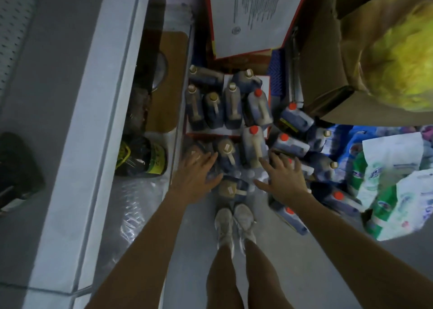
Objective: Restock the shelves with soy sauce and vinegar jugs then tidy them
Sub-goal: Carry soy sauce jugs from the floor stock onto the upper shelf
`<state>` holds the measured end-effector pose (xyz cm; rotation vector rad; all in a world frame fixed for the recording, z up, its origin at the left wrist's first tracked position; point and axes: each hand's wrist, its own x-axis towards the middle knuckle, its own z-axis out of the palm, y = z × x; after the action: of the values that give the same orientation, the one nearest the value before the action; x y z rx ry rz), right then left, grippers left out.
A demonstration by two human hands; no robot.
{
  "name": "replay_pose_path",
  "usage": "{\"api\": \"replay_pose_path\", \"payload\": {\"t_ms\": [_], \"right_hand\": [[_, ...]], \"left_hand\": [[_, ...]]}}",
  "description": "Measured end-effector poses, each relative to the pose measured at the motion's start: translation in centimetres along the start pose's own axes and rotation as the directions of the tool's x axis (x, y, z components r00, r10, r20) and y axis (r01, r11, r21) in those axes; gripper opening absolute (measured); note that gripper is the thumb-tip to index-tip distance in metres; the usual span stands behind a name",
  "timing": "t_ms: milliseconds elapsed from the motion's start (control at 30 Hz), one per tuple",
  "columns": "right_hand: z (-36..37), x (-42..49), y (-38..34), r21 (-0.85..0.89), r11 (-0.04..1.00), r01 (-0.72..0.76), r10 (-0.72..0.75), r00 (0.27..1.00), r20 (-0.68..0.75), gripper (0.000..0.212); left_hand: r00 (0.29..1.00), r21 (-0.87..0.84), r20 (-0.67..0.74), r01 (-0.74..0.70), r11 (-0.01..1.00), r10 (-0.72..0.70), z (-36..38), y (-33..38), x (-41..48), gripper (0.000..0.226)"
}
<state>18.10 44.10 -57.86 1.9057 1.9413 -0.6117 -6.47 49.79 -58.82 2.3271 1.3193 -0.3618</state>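
Observation:
Several dark jugs with handles stand packed on the floor below me, some with tan caps (226, 148), some with red caps (254, 130). More red-capped jugs (291, 144) lie tilted in a heap at the right. My left hand (195, 177) is spread, fingers straight, just left of a tan-capped jug (230, 186) near my shoes. My right hand (284, 176) is spread too, over the heap, its fingertips close to the handle of a red-capped jug. Neither hand holds anything.
A white shelf edge (110, 111) runs along the left, with dark containers (143, 156) on the low shelf under it. A red-edged carton (248, 18) and a brown cardboard box (328, 62) stand behind the jugs. Plastic-wrapped packs (393, 186) crowd the right. My shoes (234, 222) stand on grey floor.

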Motion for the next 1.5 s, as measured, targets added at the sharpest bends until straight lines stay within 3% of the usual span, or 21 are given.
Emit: {"api": "replay_pose_path", "payload": {"t_ms": [67, 400, 500, 667, 800, 1000, 1200, 1367, 1500], "right_hand": [[2.8, 0.9, -0.4, 0.061, 0.998, 0.017, -0.019, 1.0, 0.025, 0.079], [14.6, 4.1, -1.1, 0.051, 0.994, 0.101, -0.105, 0.99, 0.099, 0.075], [16.1, 4.8, -1.3, 0.19, 0.975, 0.114, -0.133, 0.987, 0.087, 0.066], [17.2, 6.4, -2.4, 0.47, 0.878, 0.089, -0.157, 0.982, 0.107, 0.037], [17.3, 6.8, -3.0, 0.598, 0.799, 0.057, -0.147, 0.984, 0.103, 0.023], [16.0, 8.1, -2.6, 0.694, 0.72, 0.026, -0.11, 0.991, 0.077, 0.024], [15.2, 8.1, -2.8, 0.692, 0.722, 0.024, -0.089, 0.994, 0.058, 0.025], [13.2, 6.2, -2.9, 0.715, 0.699, 0.001, -0.04, 0.998, 0.038, 0.03], [9.5, 4.9, -2.8, 0.685, 0.727, 0.046, -0.082, 0.996, 0.02, 0.026]], "left_hand": [[0.999, -0.022, 0.031, -0.008, 1.0, 0.009, 2.5, -0.1, 0.6, 0.072], [0.977, -0.11, 0.125, -0.16, 0.981, 0.173, 13.7, -2.0, 2.7, 0.096], [0.966, -0.125, 0.195, -0.148, 0.981, 0.171, 15.7, -2.5, 3.2, 0.096], [0.975, -0.167, 0.155, -0.132, 0.977, 0.158, 17.6, -3.0, 4.8, 0.09], [0.976, -0.182, 0.146, -0.135, 0.974, 0.162, 17.4, -2.7, 6.2, 0.068], [0.978, -0.19, 0.159, -0.106, 0.976, 0.137, 16.4, -2.4, 7.7, 0.063], [0.971, -0.245, 0.199, -0.081, 0.966, 0.132, 15.7, -2.6, 7.7, 0.059], [0.98, -0.341, 0.159, -0.061, 0.938, 0.121, 13.1, -0.7, 6.5, 0.053], [0.986, -0.417, 0.117, -0.059, 0.907, 0.118, 9.7, -0.1, 4.7, 0.054]]}}
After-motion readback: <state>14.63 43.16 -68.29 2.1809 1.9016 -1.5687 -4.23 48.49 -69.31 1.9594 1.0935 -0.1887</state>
